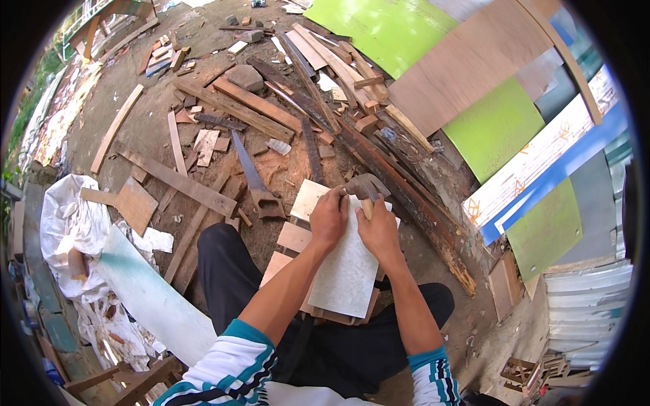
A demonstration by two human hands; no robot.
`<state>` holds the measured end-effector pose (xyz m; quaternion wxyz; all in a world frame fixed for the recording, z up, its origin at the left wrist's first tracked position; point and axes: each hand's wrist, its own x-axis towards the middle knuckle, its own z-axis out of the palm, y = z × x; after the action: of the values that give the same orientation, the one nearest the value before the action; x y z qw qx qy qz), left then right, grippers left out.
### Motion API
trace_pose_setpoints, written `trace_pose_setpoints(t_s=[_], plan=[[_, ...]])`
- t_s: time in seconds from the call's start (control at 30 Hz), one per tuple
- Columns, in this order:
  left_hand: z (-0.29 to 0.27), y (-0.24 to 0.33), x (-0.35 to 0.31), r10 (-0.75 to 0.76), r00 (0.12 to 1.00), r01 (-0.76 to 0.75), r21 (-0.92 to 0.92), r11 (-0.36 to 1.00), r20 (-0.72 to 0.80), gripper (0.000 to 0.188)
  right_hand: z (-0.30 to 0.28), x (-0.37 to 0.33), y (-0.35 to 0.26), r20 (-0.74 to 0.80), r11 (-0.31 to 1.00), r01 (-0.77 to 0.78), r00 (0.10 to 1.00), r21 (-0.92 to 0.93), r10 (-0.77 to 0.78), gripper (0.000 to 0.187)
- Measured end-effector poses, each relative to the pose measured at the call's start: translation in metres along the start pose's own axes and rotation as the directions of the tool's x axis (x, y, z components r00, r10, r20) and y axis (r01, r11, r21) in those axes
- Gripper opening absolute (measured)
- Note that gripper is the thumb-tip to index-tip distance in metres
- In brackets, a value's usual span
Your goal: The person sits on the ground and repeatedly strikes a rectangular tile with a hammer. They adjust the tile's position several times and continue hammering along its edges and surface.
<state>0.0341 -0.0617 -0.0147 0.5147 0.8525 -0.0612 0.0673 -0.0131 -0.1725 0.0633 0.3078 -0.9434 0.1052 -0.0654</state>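
I observe the left hand point(329, 220) resting on the far edge of a pale grey-white rectangular sheet panel point(349, 264), fingers curled and pinched together at its top edge; what they pinch is too small for me to tell. The right hand point(379, 230) is closed around the pale wooden handle of a claw hammer with a dark steel head point(364, 186), the head sitting just beyond the panel's far edge, close to the left fingertips.

The panel lies at centre, tilted slightly, on top of a stack of light brown plywood offcuts point(292, 238), which show at its left and near edges. The stack sits on the bare earth between my knees, which are clad in black trousers point(227, 271).

To the left of the stack, a handsaw with a dark blade and brown wooden handle point(256, 183) lies on the ground, blade pointing far. Further left, a white plastic sack point(71, 230) holds scrap. Loose timber planks and offcuts point(237, 108) are scattered across the far ground. On the right, bright green sheets point(497, 125) and a large brown plywood board point(467, 64) lean together, with a long dark weathered beam point(406, 196) running along the ground before them.
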Motion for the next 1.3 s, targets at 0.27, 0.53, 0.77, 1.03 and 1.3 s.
trace_pose_setpoints(t_s=[0.27,0.53,0.77,1.03,1.3], plan=[[0.002,-0.001,0.0,0.018,0.999,-0.017,0.027,1.0,-0.03,0.021,-0.001,0.003,-0.001,0.055,0.996,-0.006,0.998,-0.084,0.01,0.058],[0.001,0.002,0.001,0.01,1.0,-0.009,0.067,0.998,-0.021,0.016,0.0,0.002,-0.003,0.063,0.997,-0.025,0.998,-0.078,0.03,0.057],[0.002,0.001,0.001,0.045,0.998,-0.044,0.05,0.998,-0.033,0.017,0.0,0.004,-0.007,0.111,0.988,-0.05,0.992,-0.146,0.067,0.056],[0.003,-0.004,0.002,0.031,0.999,-0.031,0.055,0.998,-0.004,0.021,0.005,0.004,-0.004,0.069,0.99,-0.037,0.997,-0.136,0.047,0.056],[0.003,0.0,0.001,0.046,0.999,-0.046,0.066,0.997,-0.007,0.021,0.011,-0.003,0.012,0.017,0.993,-0.038,0.999,-0.11,0.04,0.049]])
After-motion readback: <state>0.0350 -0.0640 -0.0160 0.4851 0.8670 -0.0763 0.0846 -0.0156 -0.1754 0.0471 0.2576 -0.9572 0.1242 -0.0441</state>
